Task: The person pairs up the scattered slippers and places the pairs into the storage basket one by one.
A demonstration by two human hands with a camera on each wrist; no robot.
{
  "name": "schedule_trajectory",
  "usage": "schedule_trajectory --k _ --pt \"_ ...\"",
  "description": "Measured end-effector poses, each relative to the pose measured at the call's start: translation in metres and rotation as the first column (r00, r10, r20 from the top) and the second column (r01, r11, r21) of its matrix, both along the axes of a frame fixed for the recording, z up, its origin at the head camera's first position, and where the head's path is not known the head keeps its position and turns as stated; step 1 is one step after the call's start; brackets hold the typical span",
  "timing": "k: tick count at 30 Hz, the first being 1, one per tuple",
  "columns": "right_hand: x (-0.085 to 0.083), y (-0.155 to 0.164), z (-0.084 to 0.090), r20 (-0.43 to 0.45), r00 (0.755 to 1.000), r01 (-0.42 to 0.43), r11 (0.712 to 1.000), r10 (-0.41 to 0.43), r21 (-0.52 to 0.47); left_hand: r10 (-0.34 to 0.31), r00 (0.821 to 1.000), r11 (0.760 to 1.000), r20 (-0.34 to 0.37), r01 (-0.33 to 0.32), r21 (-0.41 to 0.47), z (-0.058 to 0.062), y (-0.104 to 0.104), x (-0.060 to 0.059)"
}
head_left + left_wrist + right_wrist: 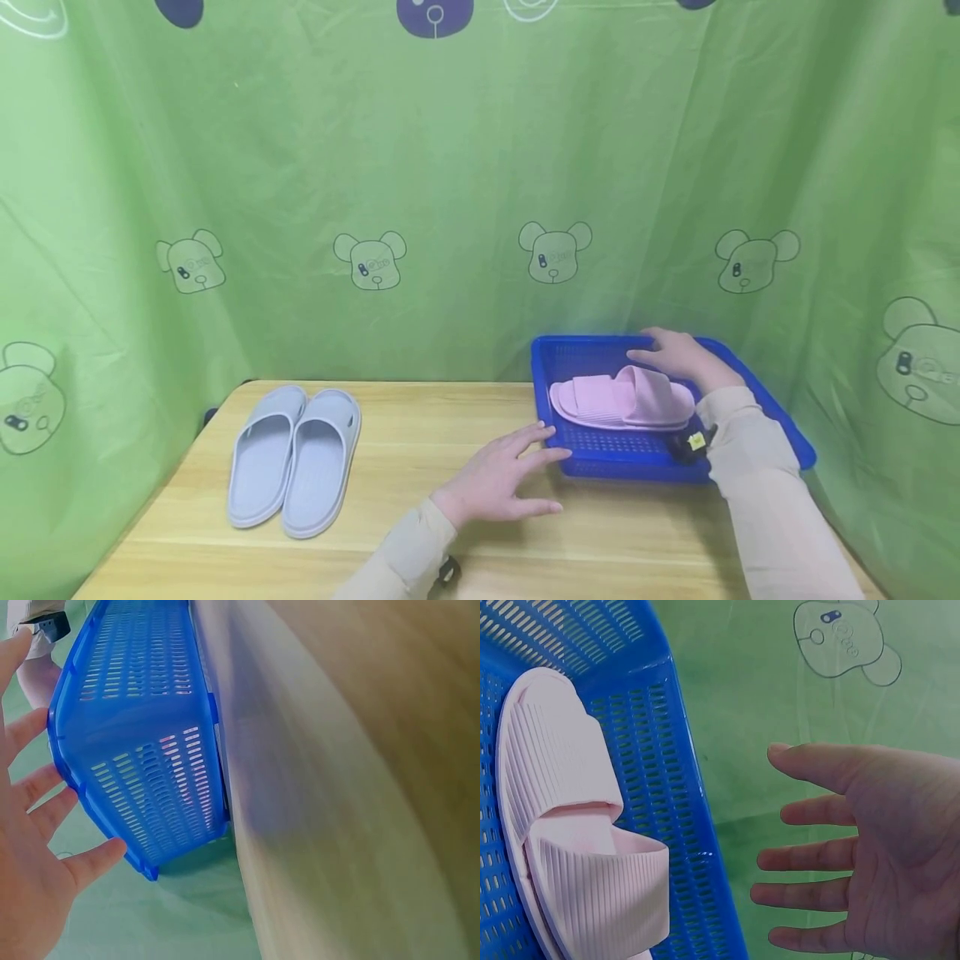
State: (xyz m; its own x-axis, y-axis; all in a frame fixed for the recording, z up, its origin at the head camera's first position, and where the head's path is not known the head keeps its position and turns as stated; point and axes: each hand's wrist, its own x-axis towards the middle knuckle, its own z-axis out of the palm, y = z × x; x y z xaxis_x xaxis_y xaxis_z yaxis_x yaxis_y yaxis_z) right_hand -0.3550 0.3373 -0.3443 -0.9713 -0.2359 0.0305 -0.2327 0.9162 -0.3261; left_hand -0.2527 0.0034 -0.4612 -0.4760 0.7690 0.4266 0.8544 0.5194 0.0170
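A blue plastic basket (pixel 615 467) with slotted walls stands at the right of the table, a pair of pink slippers (pixel 588 400) lying inside it. My left hand (pixel 498 475) is at the basket's near left corner, fingers spread; in the left wrist view its fingertips are right at the rim (pixel 61 761). Over the far right part of the basket reaches my right hand (pixel 678 354). The right wrist view shows its fingers (pixel 806 855) straight and apart, beyond the basket's wall, with nothing held.
Two grey slippers (pixel 322 467) lie side by side on the left of the wooden table (pixel 420 425). A green curtain (pixel 450 167) with bear-head prints hangs behind the table and along both sides, close to the basket's far rim.
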Motion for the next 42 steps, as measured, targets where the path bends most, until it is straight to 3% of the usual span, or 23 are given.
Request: schedule_trajectory --k 13,30,42 --pt "0.019 -0.018 0.004 -0.055 0.998 -0.014 1.000 0.014 -0.015 0.019 1.000 1.000 0.014 -0.019 -0.005 -0.001 -0.001 0.001" --pt "0.043 -0.033 -0.007 -0.109 0.994 0.010 1.000 -0.010 -0.009 0.082 0.996 0.992 0.029 -0.079 -0.103 0.000 -0.004 0.006" --pt "0.062 -0.052 -0.015 -0.234 0.972 0.008 0.999 -0.018 -0.045 0.102 0.995 0.985 0.019 -0.098 -0.140 -0.001 -0.011 0.010"
